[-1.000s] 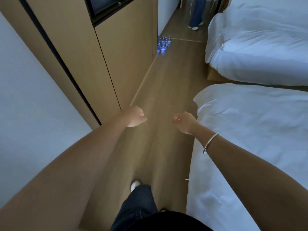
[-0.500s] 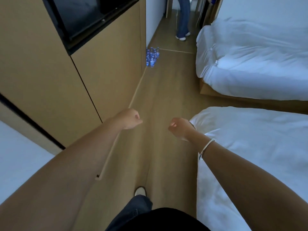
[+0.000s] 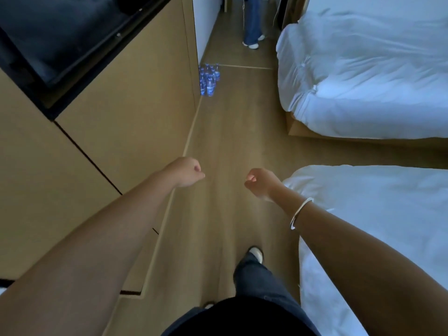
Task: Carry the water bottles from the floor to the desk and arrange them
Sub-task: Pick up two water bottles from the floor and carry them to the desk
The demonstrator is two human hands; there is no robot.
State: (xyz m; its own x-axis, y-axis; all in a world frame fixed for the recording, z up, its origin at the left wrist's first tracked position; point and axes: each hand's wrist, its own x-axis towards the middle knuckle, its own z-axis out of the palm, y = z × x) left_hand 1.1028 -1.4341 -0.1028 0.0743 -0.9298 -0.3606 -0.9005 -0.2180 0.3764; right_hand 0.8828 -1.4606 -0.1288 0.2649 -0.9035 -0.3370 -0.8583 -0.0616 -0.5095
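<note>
Several water bottles (image 3: 209, 80) stand clustered on the floor (image 3: 232, 132) against the cabinet (image 3: 135, 93) corner, well ahead. Head view only. Left hand (image 3: 186, 172) and right hand (image 3: 260, 183) both extended forward, fingers curled into loose fists, holding nothing. Bracelet (image 3: 299, 212) on right wrist. Beds (image 3: 363, 69) to the right; another person's legs (image 3: 252, 23) beyond the bottles. Worktop not visible. Judged step: approach, no bottle lifted yet. Next: close the gap, crouch, grip bottles upright.

Two white beds (image 3: 363, 76), wooden wall panels (image 3: 135, 98)
</note>
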